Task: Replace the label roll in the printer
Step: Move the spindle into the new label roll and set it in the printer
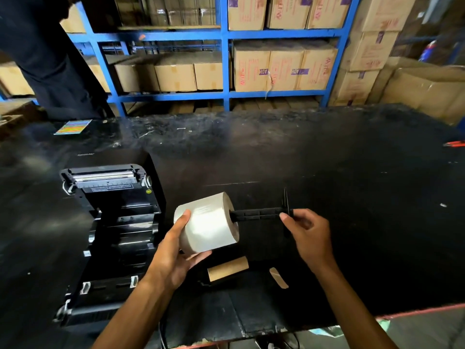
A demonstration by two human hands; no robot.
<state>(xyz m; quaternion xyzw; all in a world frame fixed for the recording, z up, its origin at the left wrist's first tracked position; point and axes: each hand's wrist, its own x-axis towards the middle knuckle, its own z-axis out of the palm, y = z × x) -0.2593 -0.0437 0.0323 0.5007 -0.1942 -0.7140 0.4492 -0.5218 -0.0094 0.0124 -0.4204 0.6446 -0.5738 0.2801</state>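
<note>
My left hand (176,250) grips a full white label roll (208,222) above the black table. A black spindle (259,214) sticks out of the roll's core to the right, and my right hand (309,233) pinches its outer end beside a thin black guide disc (286,210). The black label printer (110,222) stands to the left with its lid tipped up and its roll bay bare. An empty brown cardboard core (227,272) lies on the table just below the roll.
A torn brown paper scrap (278,277) lies right of the core. A colourful card (73,127) sits at the table's far left, a red tool (454,143) at its right edge. A person in dark clothes (50,59) stands far left. Blue shelving (224,59) holds cardboard boxes.
</note>
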